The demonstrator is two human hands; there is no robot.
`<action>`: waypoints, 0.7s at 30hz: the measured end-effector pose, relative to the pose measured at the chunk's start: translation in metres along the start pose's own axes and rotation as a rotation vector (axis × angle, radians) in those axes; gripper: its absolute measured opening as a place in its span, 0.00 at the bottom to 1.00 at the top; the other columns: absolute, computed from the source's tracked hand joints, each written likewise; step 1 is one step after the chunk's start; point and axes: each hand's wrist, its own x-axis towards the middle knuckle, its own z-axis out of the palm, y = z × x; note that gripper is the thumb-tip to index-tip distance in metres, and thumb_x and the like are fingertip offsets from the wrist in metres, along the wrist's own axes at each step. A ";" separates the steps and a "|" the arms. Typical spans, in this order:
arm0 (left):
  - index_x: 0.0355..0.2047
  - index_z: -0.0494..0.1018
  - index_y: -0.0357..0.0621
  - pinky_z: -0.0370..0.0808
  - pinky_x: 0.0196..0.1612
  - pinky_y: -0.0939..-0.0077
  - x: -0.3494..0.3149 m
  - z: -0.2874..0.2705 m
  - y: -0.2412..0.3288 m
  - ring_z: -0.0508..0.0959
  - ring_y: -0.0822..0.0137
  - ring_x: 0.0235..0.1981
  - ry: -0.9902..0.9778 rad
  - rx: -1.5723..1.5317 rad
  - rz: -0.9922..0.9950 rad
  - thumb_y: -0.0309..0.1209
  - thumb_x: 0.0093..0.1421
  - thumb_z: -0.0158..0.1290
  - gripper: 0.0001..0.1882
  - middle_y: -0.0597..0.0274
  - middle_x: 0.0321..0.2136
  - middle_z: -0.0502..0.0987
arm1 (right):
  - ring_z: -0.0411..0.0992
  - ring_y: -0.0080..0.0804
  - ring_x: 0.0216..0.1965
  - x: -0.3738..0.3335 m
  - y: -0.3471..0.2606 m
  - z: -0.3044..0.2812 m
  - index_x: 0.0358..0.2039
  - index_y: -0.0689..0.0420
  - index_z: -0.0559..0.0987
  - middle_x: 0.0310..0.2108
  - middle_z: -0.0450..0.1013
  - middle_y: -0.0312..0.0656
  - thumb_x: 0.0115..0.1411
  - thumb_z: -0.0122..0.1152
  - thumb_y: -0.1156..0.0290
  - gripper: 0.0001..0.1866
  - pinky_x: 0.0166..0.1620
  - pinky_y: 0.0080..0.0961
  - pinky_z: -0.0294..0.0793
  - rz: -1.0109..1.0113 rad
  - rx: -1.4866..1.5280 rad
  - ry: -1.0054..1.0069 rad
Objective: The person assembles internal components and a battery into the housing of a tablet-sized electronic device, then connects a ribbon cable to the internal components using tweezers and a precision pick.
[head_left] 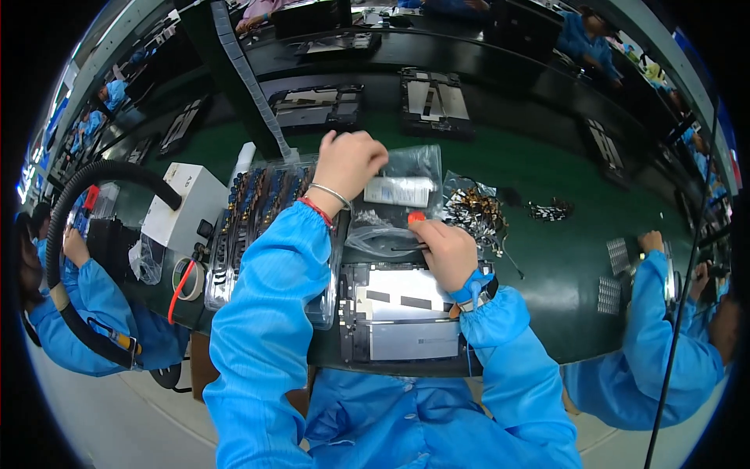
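tweezers pinched in right hand, tip over open device at near table edge. left hand raised, fingers bunched over clear bags; contents hidden. risk: tip slip scratching board; left sleeve sweeping parts tray.

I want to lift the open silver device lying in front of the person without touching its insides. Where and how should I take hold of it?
Probably by the dark frame along the two short sides of the open device, one hand from the left, one from the right. It lies flat, its middle is exposed panels and dark strips, and the right hand rests over its top edge.
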 end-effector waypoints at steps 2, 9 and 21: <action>0.26 0.77 0.52 0.57 0.53 0.47 -0.004 -0.002 0.006 0.74 0.64 0.36 -0.291 0.151 0.099 0.35 0.53 0.52 0.05 0.67 0.27 0.73 | 0.72 0.37 0.26 -0.002 -0.001 -0.001 0.34 0.51 0.74 0.27 0.71 0.36 0.38 0.59 0.79 0.18 0.28 0.30 0.69 -0.012 0.004 0.021; 0.27 0.77 0.52 0.57 0.53 0.46 0.000 -0.007 0.006 0.73 0.63 0.38 -0.225 0.088 0.039 0.36 0.54 0.51 0.06 0.67 0.28 0.73 | 0.72 0.38 0.26 -0.002 -0.001 -0.002 0.35 0.51 0.74 0.27 0.71 0.36 0.38 0.59 0.79 0.19 0.28 0.30 0.69 0.010 0.014 0.002; 0.25 0.77 0.55 0.60 0.51 0.45 0.002 0.001 0.005 0.75 0.61 0.35 -0.210 0.153 0.053 0.34 0.52 0.50 0.06 0.65 0.29 0.74 | 0.71 0.39 0.26 -0.003 0.000 -0.001 0.34 0.52 0.73 0.26 0.71 0.37 0.39 0.58 0.80 0.18 0.28 0.31 0.69 0.027 0.052 0.022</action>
